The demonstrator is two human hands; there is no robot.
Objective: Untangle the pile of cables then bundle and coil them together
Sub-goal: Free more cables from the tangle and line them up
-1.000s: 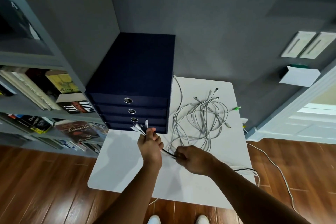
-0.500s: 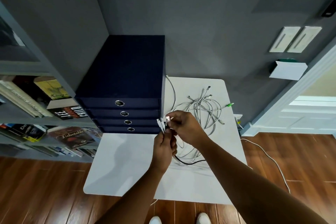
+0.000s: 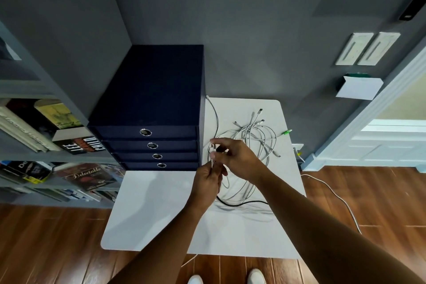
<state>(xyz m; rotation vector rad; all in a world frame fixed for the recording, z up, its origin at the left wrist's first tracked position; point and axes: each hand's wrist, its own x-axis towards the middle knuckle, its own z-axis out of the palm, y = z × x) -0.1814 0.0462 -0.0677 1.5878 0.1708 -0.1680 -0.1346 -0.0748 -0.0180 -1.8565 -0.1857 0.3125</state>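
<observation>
Evidently, gathering was in hand: a bunch of cable ends was pinched in the curled left hand and gripped from above by the right hand, the cables lying looped on the table; next, strands would need drawing free singly.

The left hand and right hand pinch the gathered cable ends between their fingers. Only a short white stretch shows above the grip, and the strands cannot be counted. Just beyond the grip, the right hand covers the near loops of the cable pile, whose far plugs are too small to tell by type. Below the grip, the black cable is lost from sight under the left wrist and the right forearm. The shoes are cut off by the bottom edge.
</observation>
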